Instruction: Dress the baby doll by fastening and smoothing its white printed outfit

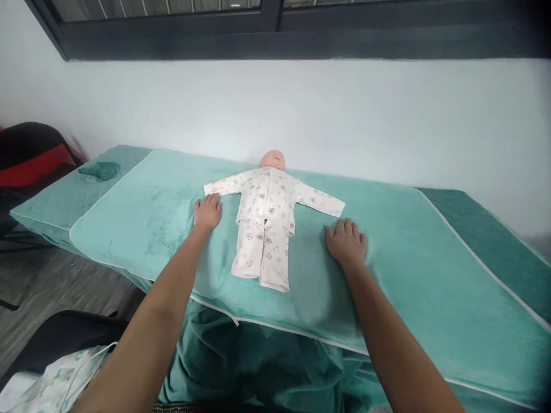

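Observation:
A baby doll [272, 160] lies on its back across the green bed cover, its head toward the wall. It wears a white patterned long-sleeved top [271, 192] and matching trousers [274, 255]. Both sleeves are spread out sideways, and no hands or feet show at the cuffs. My left hand [207, 211] rests flat on the cover just below the end of the left-hand sleeve. Beyond the other sleeve's cuff, my right hand [346, 241] lies palm down with fingers spread. Neither holds anything.
The padded bed [408, 275] runs along a white wall [344, 115], under a dark window frame [172, 46]. A face hole [100, 170] is at its left end. At lower left, a black chair [73, 332] bears folded patterned cloth [64, 373]. Another black-and-red chair [34, 163] stands behind.

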Motion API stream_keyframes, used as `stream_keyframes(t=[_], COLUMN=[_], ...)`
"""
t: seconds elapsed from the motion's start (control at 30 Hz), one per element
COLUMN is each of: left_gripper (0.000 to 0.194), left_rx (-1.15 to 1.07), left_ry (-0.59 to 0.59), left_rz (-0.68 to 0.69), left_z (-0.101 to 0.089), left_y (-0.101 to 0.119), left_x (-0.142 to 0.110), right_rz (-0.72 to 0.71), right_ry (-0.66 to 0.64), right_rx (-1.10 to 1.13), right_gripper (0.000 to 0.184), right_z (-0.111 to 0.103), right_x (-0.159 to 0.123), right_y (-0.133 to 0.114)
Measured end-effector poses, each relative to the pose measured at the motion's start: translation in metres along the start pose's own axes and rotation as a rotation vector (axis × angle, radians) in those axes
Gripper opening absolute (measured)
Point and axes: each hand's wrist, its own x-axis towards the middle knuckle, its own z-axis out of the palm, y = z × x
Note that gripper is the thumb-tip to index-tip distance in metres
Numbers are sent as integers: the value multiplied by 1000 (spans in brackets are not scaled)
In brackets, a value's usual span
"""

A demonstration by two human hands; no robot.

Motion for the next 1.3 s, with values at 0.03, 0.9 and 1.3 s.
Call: stream_keyframes(t=[0.03,0.9,1.3], left_gripper=[54,76,72], left_rx=[-1,298,266], left_ry=[21,-141,-186], left_rz=[-25,414,292], left_z=[1,3,6], left_y=[0,14,10], left_x=[0,13,18], right_rz=[-6,-9,9], right_ry=[0,15,3], right_rx=[-3,-71,-83], right_gripper=[70,65,65], right_z=[0,-7,-6], right_x=[-3,-11,-10], right_y=[0,-8,-7])
